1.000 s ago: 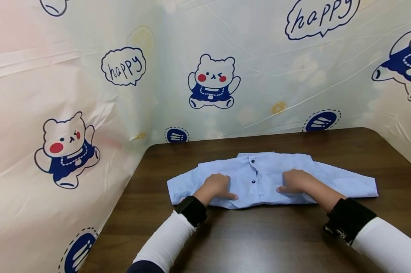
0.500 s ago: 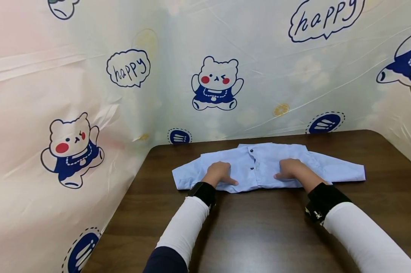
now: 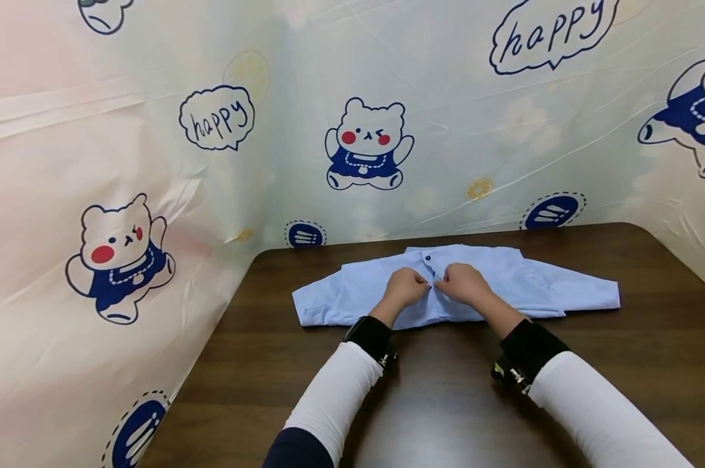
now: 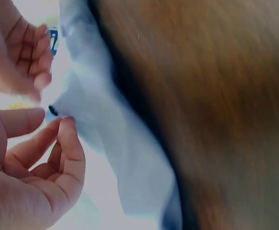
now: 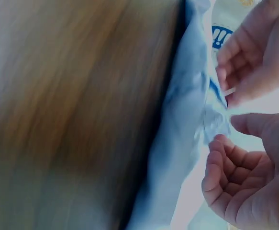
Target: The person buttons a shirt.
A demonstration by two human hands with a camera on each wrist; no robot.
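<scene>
A light blue button-up shirt point(image 3: 358, 286) lies folded across the table with its sleeves spread to both sides. At its front opening, my left hand point(image 3: 407, 288) pinches the cloth by a small dark button point(image 4: 53, 111), thumb on one side and fingertips on the other. Just to the right, my right hand point(image 3: 464, 283) has thumb and curled fingers at the edge of the opening, with a bit of cloth point(image 5: 217, 122) between them. The hands almost meet. Another dark button point(image 3: 428, 258) shows above them near the collar.
The dark brown wooden table point(image 3: 446, 390) has rounded far corners. Behind it and along the left hangs a pale curtain point(image 3: 305, 130) printed with bears and "happy" bubbles. Black bands point(image 3: 533, 351) circle both wrists.
First the shirt slid away from me under both hands. Then the hands moved inward from the sides to the buttoned front and took hold of the cloth there.
</scene>
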